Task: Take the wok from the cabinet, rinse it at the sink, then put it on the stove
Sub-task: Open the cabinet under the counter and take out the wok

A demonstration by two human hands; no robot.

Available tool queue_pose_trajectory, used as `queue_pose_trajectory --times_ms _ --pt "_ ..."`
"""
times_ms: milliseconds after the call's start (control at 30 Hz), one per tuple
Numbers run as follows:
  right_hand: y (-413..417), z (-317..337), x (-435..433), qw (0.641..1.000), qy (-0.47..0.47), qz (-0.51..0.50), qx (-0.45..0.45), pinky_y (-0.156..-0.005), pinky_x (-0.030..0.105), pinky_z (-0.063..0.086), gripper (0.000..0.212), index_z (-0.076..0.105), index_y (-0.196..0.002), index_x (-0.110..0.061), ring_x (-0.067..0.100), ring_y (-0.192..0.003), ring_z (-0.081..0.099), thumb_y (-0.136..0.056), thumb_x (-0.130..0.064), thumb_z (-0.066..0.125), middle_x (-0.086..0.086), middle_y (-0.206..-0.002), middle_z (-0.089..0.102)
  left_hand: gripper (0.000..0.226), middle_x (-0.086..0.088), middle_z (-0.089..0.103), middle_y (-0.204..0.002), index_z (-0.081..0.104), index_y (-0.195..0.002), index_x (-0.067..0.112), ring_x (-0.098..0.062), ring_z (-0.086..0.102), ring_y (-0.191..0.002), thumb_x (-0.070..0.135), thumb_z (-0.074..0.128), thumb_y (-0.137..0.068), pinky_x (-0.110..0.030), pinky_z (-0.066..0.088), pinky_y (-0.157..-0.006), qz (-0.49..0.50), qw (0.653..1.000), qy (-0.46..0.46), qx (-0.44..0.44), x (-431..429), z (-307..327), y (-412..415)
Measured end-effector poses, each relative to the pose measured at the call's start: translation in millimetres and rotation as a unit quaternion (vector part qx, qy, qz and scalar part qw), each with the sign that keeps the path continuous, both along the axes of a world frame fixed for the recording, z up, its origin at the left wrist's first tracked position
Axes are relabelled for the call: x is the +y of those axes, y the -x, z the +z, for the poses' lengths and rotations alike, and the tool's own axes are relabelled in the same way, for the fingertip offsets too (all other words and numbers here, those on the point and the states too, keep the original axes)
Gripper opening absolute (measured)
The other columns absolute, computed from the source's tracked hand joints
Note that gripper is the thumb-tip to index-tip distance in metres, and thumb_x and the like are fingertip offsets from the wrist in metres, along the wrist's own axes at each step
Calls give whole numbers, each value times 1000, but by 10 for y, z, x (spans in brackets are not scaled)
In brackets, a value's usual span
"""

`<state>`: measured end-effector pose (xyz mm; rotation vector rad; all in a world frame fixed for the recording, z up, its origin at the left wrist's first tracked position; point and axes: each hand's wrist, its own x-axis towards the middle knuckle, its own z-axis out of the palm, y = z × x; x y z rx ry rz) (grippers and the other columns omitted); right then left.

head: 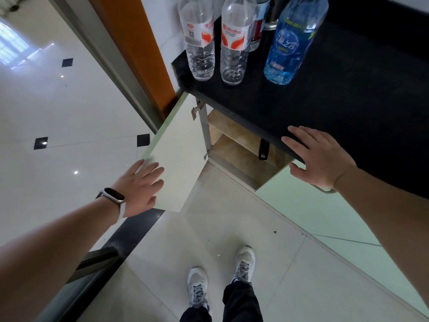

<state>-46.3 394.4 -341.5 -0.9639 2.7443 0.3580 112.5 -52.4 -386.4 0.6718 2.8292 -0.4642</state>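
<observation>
The cabinet door [178, 154] stands open under the left hand [139, 187], its grip released; the right hand [318, 156], also released, rests on the black surface [348, 89]. A dark handle [263, 151], probably the wok's, shows inside; everything remains.

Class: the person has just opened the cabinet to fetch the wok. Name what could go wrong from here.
1. Three bottles stand near the counter's edge; a bump might topple them.
2. The open cabinet door, beside the left hand, could catch a leg.
3. Only a dark handle shows; pulling blindly may snag.
</observation>
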Motion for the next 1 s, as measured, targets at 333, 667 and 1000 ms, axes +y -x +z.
queue_pose_trajectory --times_ms 333,667,1000 --pt "29 -26 22 1000 9 3 -6 -115 47 31 69 33 -152 -22 30 -145 31 -91 -55 34 8 -161 29 35 -11 61 -120 68 -96 12 -32 55 -116 34 66 -69 -44 44 -97 24 995 -88 -35 921 -340 464" --pt "-512 -302 -402 969 247 6 31 -94 45 51 38 67 -113 -6 31 -114 58 -85 -30 55 15 -123 64 49 -3 43 -146 49 -133 18 -25 38 -134 39 52 -89 -37 36 -105 145 960 -226 -85 1680 -689 982" --pt "52 -1071 -1011 833 255 -448 -203 -100 41 42 62 25 -147 -8 38 -126 46 -98 -36 51 21 -143 42 43 -2 59 -130 51 -135 17 -11 60 -105 21 55 -92 -15 46 -78 408 704 -555 -174 2139 -1089 1646"
